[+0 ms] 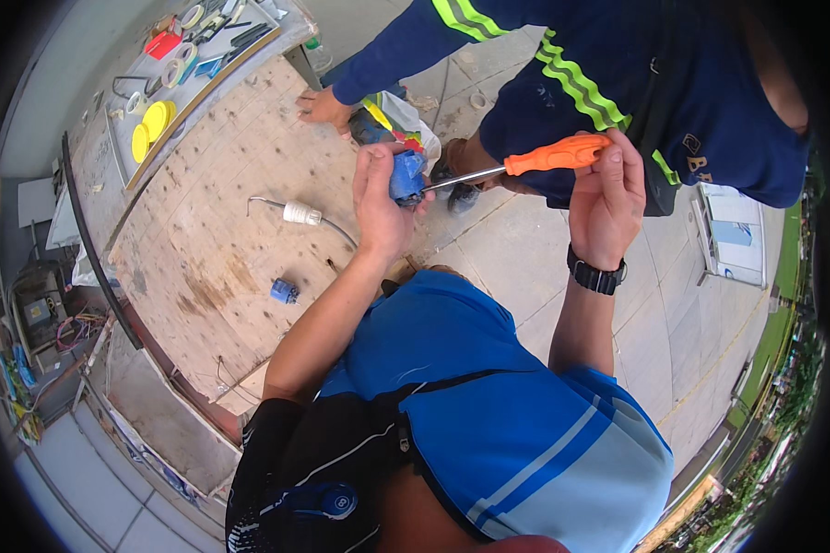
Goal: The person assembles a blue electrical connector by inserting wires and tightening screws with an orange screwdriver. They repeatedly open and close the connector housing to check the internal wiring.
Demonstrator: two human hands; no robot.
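Note:
My left hand [381,205] is closed around a blue plastic piece [407,173] that looks like an industrial plug housing. The fingers of my right hand [608,198] pinch the end of a screwdriver's orange handle [551,155]. Its metal shaft points left, and the tip meets the lower side of the blue piece. On the wooden tabletop [194,230], left of my left forearm, lies a white cylindrical connector [301,213] on a grey cable. Nearer to me on the same board rests a small blue plug part [284,291].
A co-worker in a navy uniform with reflective stripes [581,83] stands opposite, one hand [324,109] flat on the table. A tray [120,152] holds tape rolls, yellow discs [152,127] and a red box [163,40]. A black bar or hose [97,240] runs along the table's left side.

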